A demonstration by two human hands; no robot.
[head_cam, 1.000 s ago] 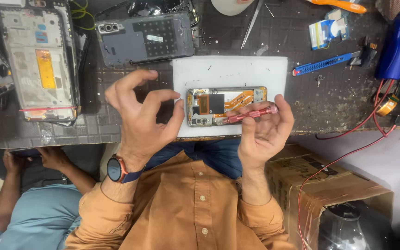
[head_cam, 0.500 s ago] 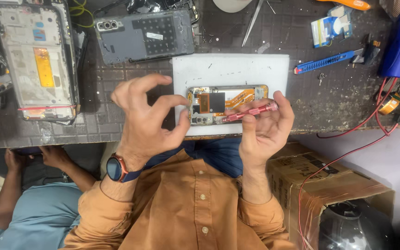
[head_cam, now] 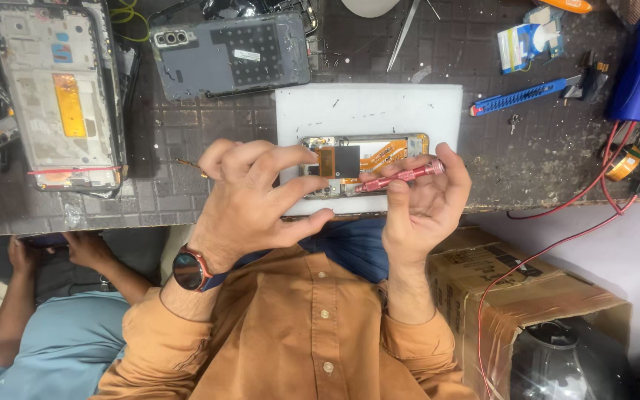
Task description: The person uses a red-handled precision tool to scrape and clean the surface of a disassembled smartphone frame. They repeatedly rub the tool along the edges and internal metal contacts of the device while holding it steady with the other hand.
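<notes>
Moved: left hand (head_cam: 257,196) fingers splayed a bit wider vs earlier; opened phone w/ orange flex cable (head_cam: 363,164) hasn't shifted.
Left hand: open, fingertips by phone's left end, gripping nothing.
Right hand (head_cam: 424,198): closed on slim red metal screwdriver (head_cam: 398,178).
Phone: on white rectangular mat (head_cam: 368,107), just beyond both hands, long axis left-right.
Driver: along phone, tip pointing left.

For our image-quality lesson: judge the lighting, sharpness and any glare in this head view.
Head view: even, soft light; the opened phone and red screwdriver are sharp; both hands cast faint shadows on the white mat; mild glare on the dark jar.
</notes>
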